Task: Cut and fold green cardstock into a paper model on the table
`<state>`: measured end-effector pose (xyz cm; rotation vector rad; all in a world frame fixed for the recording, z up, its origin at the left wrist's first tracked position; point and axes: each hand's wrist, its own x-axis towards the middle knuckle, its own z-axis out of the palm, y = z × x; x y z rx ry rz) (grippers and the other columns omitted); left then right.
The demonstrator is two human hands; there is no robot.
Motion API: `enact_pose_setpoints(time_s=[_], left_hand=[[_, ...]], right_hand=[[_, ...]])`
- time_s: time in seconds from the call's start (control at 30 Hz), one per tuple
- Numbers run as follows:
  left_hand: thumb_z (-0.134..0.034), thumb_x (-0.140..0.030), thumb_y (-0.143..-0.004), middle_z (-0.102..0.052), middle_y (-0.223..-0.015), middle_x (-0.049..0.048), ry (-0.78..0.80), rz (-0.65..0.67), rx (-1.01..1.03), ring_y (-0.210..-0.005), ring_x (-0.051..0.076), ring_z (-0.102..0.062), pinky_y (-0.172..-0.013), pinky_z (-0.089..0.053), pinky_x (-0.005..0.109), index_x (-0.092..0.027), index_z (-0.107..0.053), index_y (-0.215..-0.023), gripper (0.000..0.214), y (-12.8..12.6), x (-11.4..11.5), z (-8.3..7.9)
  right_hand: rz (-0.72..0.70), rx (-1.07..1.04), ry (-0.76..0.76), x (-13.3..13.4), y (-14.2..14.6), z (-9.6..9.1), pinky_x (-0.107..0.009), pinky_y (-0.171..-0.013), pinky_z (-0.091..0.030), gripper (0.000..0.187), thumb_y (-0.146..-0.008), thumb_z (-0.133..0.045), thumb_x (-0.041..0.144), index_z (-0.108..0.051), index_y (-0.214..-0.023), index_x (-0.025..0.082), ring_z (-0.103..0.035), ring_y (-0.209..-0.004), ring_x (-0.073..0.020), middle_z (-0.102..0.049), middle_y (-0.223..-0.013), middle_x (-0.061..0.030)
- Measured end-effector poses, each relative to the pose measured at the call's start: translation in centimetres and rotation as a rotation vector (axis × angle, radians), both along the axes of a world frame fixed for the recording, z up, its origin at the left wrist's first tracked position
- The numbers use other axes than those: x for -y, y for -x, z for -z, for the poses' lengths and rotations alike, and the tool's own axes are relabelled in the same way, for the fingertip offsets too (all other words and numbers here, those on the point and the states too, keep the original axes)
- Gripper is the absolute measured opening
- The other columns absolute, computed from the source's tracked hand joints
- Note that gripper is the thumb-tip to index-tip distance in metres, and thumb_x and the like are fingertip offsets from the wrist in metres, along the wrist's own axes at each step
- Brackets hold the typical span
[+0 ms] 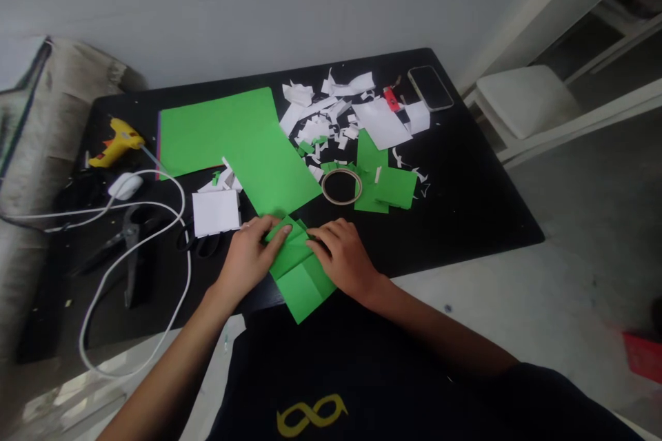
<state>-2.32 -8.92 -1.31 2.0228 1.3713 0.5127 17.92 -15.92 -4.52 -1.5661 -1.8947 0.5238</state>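
Note:
A creased green paper piece (298, 289) lies at the table's front edge, its near corner hanging over. My left hand (253, 251) grips its upper left side, thumb on top and fingers beneath. On the upper right edge, my right hand (345, 258) pinches the same paper between thumb and fingers. Fold lines cross it, and flaps stand slightly raised near the fingertips. Just beyond the hands is a large green sheet (274, 158), partly lying over another green sheet (207, 127). To the left of my left hand sits a small white paper box (216, 213).
A roll of tape (342, 187), folded green pieces (396, 187) and white scraps (336, 114) lie beyond my hands. A phone (430, 88) and red lighter (392, 99) are at the back right. Left are a yellow glue gun (118, 142), scissors (132, 248) and a looping white cable (187, 275).

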Motion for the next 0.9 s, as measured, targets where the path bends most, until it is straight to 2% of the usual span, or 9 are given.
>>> enact_pose_setpoints(time_s=[0.2,0.3,0.53,0.67,0.8,0.9], left_hand=[[-0.055,-0.048,-0.099,-0.064,-0.075,0.0002,0.147,0.116,-0.100,-0.070,0.020,-0.063,-0.068,-0.043,0.032,-0.022,-0.060,-0.084,0.030,-0.6,-1.4,-1.6],[-0.053,-0.045,-0.098,-0.065,-0.074,0.0006,0.135,0.141,-0.207,-0.067,0.021,-0.063,-0.065,-0.042,0.033,-0.023,-0.058,-0.086,0.025,-0.9,-2.2,-2.0],[-0.051,-0.041,-0.097,-0.074,-0.088,0.0078,0.105,0.159,-0.409,-0.076,0.027,-0.070,-0.070,-0.047,0.036,-0.022,-0.063,-0.101,0.022,-1.7,-3.1,-1.9],[-0.051,-0.041,-0.098,-0.073,-0.088,0.0082,0.062,0.132,-0.393,-0.079,0.028,-0.070,-0.074,-0.051,0.038,-0.022,-0.062,-0.101,0.022,-1.8,-3.1,-1.5],[-0.052,-0.037,-0.097,-0.073,-0.099,0.0115,-0.034,0.151,-0.321,-0.092,0.029,-0.070,-0.085,-0.053,0.040,-0.021,-0.060,-0.097,0.018,-1.8,-3.0,-1.1],[-0.050,-0.038,-0.099,-0.074,-0.099,0.0116,-0.022,0.154,-0.335,-0.090,0.030,-0.071,-0.083,-0.054,0.041,-0.022,-0.061,-0.100,0.020,-1.9,-3.0,-1.2]], right_hand=[[0.051,0.035,0.020,0.2,0.5,-0.1,-0.040,-0.086,-0.044,0.011,-0.103,-0.067,0.021,-0.074,-0.110,0.017,-0.062,-0.097,-0.0269,-0.075,-0.103,-0.0086],[0.058,0.051,0.036,0.1,0.7,-0.4,-0.041,-0.086,-0.044,0.014,-0.102,-0.068,0.023,-0.074,-0.111,0.015,-0.062,-0.097,-0.0273,-0.074,-0.103,-0.0098],[0.052,0.078,0.057,0.0,0.8,-0.6,-0.040,-0.086,-0.044,0.017,-0.102,-0.070,0.030,-0.075,-0.112,0.017,-0.063,-0.098,-0.0269,-0.074,-0.104,-0.0101],[0.072,0.125,0.114,0.2,1.1,-1.2,-0.041,-0.084,-0.043,0.016,-0.101,-0.071,0.029,-0.073,-0.108,0.015,-0.062,-0.099,-0.0284,-0.073,-0.103,-0.0111],[0.085,0.157,0.200,0.0,1.3,-2.1,-0.041,-0.084,-0.043,0.011,-0.100,-0.072,0.025,-0.070,-0.105,0.015,-0.063,-0.099,-0.0290,-0.073,-0.104,-0.0108],[0.092,0.165,0.251,-0.4,1.4,-2.6,-0.041,-0.085,-0.044,0.011,-0.101,-0.072,0.024,-0.068,-0.105,0.015,-0.064,-0.100,-0.0287,-0.073,-0.106,-0.0109]])
